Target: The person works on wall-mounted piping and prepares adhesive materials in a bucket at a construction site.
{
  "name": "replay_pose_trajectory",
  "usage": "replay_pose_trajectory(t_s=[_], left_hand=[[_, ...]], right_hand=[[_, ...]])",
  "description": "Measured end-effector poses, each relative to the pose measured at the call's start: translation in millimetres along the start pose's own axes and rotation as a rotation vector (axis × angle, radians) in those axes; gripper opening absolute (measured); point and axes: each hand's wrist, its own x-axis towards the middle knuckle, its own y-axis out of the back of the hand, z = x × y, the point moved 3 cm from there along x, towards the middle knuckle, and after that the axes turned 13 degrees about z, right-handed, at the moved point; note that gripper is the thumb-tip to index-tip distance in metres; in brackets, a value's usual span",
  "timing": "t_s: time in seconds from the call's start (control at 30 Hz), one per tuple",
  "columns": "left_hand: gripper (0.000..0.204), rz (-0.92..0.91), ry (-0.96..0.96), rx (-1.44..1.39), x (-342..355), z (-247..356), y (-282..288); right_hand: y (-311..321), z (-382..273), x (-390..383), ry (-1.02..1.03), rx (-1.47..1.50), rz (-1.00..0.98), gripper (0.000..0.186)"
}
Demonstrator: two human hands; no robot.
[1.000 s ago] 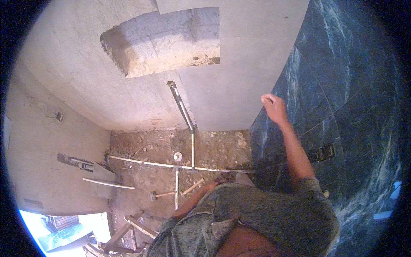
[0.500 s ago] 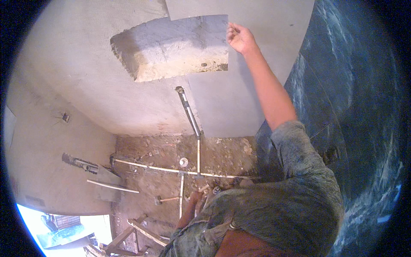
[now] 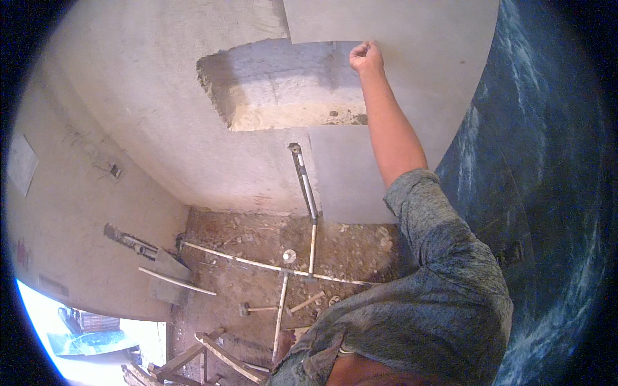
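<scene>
My right hand point(image 3: 367, 58) is raised to the upper edge of a rectangular recess point(image 3: 283, 83) cut in the wall. Its fingers are curled together at the rim of a large grey tile panel point(image 3: 418, 26). Whatever may be between the fingertips is too small to make out. Low beside my shirt, my left hand point(image 3: 287, 341) shows only in part, with its fingers hidden. Closest to it on the dirt floor are a wooden-handled tool point(image 3: 308, 302) and a hammer point(image 3: 261, 309).
Pale pipes point(image 3: 241, 259) cross the rubble floor and join a pipe point(image 3: 305, 183) set in a wall groove. A round white piece point(image 3: 290, 256) lies by the joint. A wooden trestle point(image 3: 212, 357) stands lower left; dark marbled slabs point(image 3: 541, 161) cover the right wall.
My right hand has shifted from the recess's right side to its upper edge. My left hand has drawn down from beside the wooden-handled tool toward my body. The view has swung left.
</scene>
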Motion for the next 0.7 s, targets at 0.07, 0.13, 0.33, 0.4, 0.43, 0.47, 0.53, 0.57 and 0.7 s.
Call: replay_pose_trajectory(t_s=[0.07, 0.13, 0.33, 0.4, 0.43, 0.47, 0.53, 0.57, 0.7], left_hand=[[0.032, -0.002, 0.026, -0.047, 0, 0, 1], [0.032, -0.003, 0.048, -0.091, -1, -3, 4], [0.031, -0.007, 0.087, -0.181, 1, -1, 6], [0.031, -0.007, 0.099, -0.203, 2, -2, 8], [0.03, -0.004, 0.105, -0.219, 2, -4, 8], [0.03, -0.002, 0.111, -0.229, 1, -6, 9], [0.03, -0.001, 0.122, -0.261, 0, -9, 10], [0.03, -0.001, 0.115, -0.258, 0, -9, 10], [0.029, -0.033, 0.127, -0.297, 1, -4, 4]], right_hand=[[0, 9, -10, 0.051, -0.006, 0.022, 0.018], [-2, 15, -21, 0.112, -0.02, 0.093, 0.023], [1, 16, -21, 0.096, -0.08, -0.036, 0.021], [1, 17, -17, 0.113, -0.161, -0.06, 0.02], [0, 22, -18, 0.117, -0.203, -0.071, 0.019], [1, 29, -19, 0.105, -0.251, -0.078, 0.019], [2, 43, -20, 0.084, -0.348, -0.094, 0.017], [1, 49, -20, 0.062, -0.388, -0.13, 0.016], [5, 48, -3, 0.012, -0.519, -0.233, 0.012]])
